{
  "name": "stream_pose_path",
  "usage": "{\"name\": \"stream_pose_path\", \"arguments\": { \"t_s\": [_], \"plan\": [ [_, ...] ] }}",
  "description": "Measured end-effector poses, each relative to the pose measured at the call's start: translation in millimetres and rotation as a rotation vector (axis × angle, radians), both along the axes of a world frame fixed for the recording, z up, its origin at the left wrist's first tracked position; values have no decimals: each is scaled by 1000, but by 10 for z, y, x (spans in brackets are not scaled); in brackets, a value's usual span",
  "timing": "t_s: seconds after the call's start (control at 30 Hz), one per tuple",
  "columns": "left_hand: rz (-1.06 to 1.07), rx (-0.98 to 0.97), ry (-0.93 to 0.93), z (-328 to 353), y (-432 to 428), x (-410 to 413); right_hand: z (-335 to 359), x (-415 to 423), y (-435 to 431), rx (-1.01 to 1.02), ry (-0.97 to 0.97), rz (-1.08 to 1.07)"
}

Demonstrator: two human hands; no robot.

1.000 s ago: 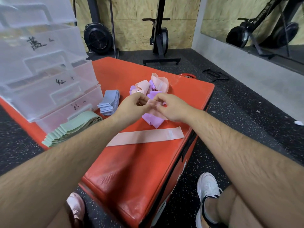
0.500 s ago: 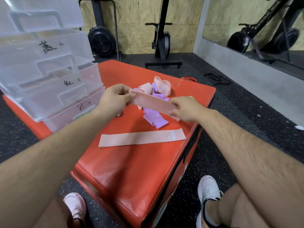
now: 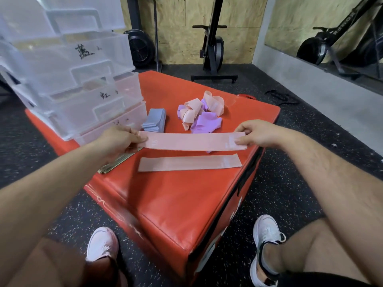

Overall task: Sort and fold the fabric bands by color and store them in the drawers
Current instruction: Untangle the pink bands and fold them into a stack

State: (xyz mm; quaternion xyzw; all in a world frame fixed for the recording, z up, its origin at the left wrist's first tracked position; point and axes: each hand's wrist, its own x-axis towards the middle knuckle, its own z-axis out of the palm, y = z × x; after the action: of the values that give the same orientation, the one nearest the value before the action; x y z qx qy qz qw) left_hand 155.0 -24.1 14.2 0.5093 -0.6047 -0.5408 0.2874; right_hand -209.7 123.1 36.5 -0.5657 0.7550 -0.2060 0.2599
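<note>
A pink band (image 3: 192, 141) is stretched flat between my hands above the red padded box (image 3: 176, 195). My left hand (image 3: 120, 139) pinches its left end and my right hand (image 3: 259, 133) pinches its right end. A second pink band (image 3: 189, 163) lies flat on the box just below it. Behind lies a loose heap of pink and purple bands (image 3: 199, 112). A folded stack of blue bands (image 3: 154, 120) sits beside the clear plastic drawers (image 3: 78, 83) at the left. Folded green bands (image 3: 116, 162) peek out under my left hand.
The drawer unit has handwritten labels on its fronts. Dark speckled gym floor surrounds the box. Exercise machines (image 3: 213, 44) stand at the back wall and a mirror is at the right. My two shoes (image 3: 267, 241) rest on the floor near the box's front corner.
My hands drew a pink band out of the heap and moved apart, stretching it out flat and lowering it toward the band lying on the box.
</note>
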Motion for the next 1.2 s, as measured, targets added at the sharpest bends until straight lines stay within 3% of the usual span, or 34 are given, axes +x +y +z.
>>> {"name": "stream_pose_path", "arguments": {
  "t_s": [0.1, 0.23, 0.73, 0.97, 1.2],
  "plan": [
    [15, -16, -88, -160, 65, 101, -62, 107, 9, 42, -68, -9],
    [25, -47, -217, -313, 168, 131, -237, 173, -17, 88, -1, -14],
    [12, -243, -356, -497, 140, 77, -383, 196, -30, 116, 141, 11],
    [-100, -396, -629, -420, 225, 22, -363, 231, 6, 155, 223, 45],
    [-46, -422, -478, -200, 72, -211, -140, 358, -196, -6, 197, 25]
  ]
}}
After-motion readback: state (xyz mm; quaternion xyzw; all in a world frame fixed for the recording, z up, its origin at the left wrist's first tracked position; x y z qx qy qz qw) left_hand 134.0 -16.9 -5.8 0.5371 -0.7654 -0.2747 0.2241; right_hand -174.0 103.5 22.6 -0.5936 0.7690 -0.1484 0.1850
